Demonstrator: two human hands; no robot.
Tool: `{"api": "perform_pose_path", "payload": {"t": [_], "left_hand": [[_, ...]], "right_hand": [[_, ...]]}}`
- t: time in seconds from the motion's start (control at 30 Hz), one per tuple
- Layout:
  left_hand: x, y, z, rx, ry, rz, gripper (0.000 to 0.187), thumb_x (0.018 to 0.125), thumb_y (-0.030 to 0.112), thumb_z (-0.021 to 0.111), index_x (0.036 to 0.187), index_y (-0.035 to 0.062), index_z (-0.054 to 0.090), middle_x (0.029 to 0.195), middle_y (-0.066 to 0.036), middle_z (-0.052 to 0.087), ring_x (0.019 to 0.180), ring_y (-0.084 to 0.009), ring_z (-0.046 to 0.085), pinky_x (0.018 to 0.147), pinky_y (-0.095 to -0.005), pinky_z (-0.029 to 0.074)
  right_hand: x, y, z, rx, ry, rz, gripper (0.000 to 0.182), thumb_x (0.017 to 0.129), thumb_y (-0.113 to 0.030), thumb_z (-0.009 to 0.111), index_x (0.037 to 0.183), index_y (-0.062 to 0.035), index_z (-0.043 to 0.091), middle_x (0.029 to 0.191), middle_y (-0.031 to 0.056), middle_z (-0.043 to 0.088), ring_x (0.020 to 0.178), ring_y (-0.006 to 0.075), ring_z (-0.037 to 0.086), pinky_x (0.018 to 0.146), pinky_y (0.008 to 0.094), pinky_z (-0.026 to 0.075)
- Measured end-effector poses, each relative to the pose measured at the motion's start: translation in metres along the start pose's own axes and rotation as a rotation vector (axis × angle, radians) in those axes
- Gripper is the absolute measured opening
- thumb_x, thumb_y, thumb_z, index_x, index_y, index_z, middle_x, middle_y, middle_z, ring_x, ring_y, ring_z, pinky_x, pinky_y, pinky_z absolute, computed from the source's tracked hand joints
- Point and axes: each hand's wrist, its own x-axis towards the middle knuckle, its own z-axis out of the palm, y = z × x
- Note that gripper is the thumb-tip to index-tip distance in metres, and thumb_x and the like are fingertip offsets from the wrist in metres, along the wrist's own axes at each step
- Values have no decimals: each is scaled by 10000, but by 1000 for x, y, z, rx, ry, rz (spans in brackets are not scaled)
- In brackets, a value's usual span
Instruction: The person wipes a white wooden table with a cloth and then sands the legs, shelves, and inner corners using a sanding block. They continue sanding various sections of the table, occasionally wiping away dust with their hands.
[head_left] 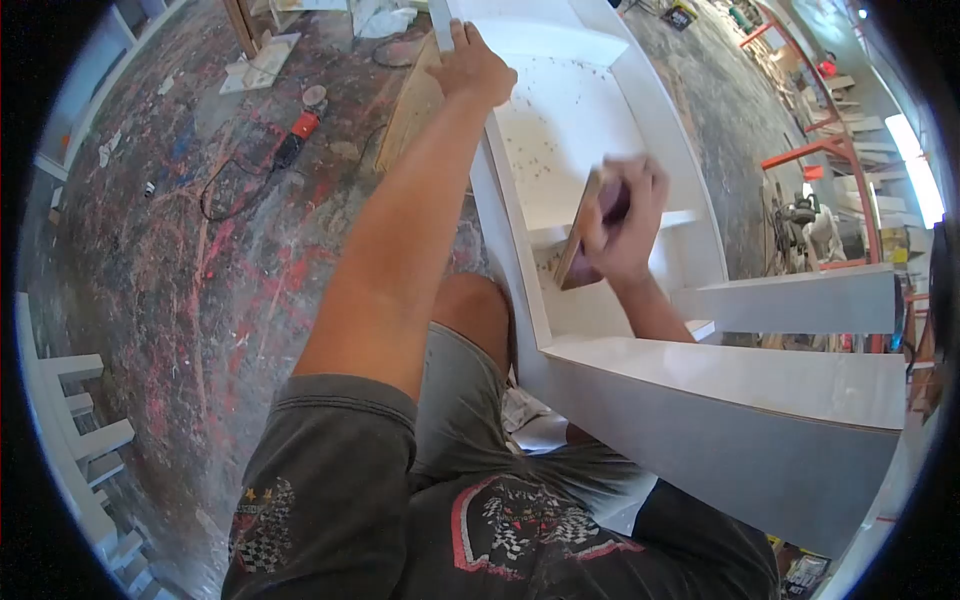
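- The person is leaning over a white shelf unit (600,120) lying on its back; its long axis is running from about 5 o'clock, near the body, toward 11 o'clock, far end.
- The right hand (625,225) is closing around a sanding block (592,232), fingers wrapped over its top and thumb underneath; the hand is blurred.
- The sanding block is a flat, brownish slab standing on edge, its long axis tilting from 7 o'clock at the lower end to 1 o'clock at the upper end, with a dark face turned toward the palm.
- The block is sitting inside the unit, just beside a short white divider (560,232) crossing the bay at about mid-length; whether it is touching the divider cannot be told.
- The left hand (472,68) is stretching out along the 12 o'clock direction, arm straight, fingers curling over the unit's left side wall (505,215) near its far end and gripping that edge.
- Small dark specks are scattering across the white back panel (570,150) between the two hands.
- At 10 o'clock on the paint-stained floor (200,280), a red-and-black power tool (296,137) is lying with its cord looping beside it, well apart from both hands.
- At 3 o'clock, orange metal frames (820,150) are standing beyond the unit.
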Motion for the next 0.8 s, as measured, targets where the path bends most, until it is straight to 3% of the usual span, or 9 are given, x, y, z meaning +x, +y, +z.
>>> {"api": "perform_pose_path", "payload": {"t": [0.13,0.2,0.23,0.3,0.37,0.47,0.57,0.63,0.8], "left_hand": [[5,-1,3,54,-15,-23,1074,889,456,761,1704,68,179,1791,-72,138,1511,-368,452,1162,-659,421],[10,-3,3,18,-14,-14,1073,891,458,759,1705,71,177,1792,-70,135,1504,-364,464,1159,-661,421],[4,-5,6,-14,-16,4,1072,893,460,757,1707,75,175,1793,-67,133,1496,-360,475,1157,-663,421],[3,-1,3,27,7,0,1072,895,464,756,1707,74,175,1790,-66,145,1492,-355,482,1157,-663,420],[6,0,-2,74,21,-13,1071,896,467,755,1706,74,176,1786,-65,157,1487,-350,489,1157,-663,419],[8,1,-2,45,-19,-38,1076,898,484,751,1708,74,174,1787,-63,162,1490,-345,487,1164,-667,408],[1,-4,4,38,5,-4,1085,898,503,748,1711,78,170,1797,-59,132,1490,-352,486,1167,-664,406],[0,0,-1,15,-44,-11,1061,870,380,720,1710,51,162,1804,-75,102,1493,-402,469,1222,-650,355],[1,0,-5,-1,-30,-15,1062,870,383,721,1712,58,161,1803,-71,101,1486,-404,473,1216,-646,363]], "right_hand": [[19,-15,-20,8,-73,24,483,785,-238,776,1200,-20,656,1085,180,611,1141,389,514,1018,495,444],[45,-26,-19,156,300,12,478,775,-234,784,1194,-37,665,1071,172,606,1121,387,516,1013,490,447],[28,-26,-15,154,295,31,478,775,-234,784,1194,-37,665,1071,172,606,1121,387,516,1013,490,447],[5,-14,6,91,-92,103,474,772,-253,797,1183,-53,672,1062,163,610,1092,378,513,992,485,446],[2,-26,8,69,5,28,480,766,-268,804,1180,-62,678,1059,168,593,1069,363,506,961,477,436],[38,-34,-14,47,184,-87,572,822,-461,823,1217,-73,681,1107,178,573,1085,338,496,958,467,418],[51,-40,-9,-16,292,-149,606,842,-534,809,1219,-77,681,1122,165,582,1093,335,492,965,473,415],[60,-46,-12,-5,307,-141,589,846,-520,806,1210,-74,680,1104,151,577,1089,334,488,960,467,416],[78,-45,-39,-53,201,-149,548,759,-369,819,1215,-101,674,1106,155,565,1095,352,485,994,488,418]]}}
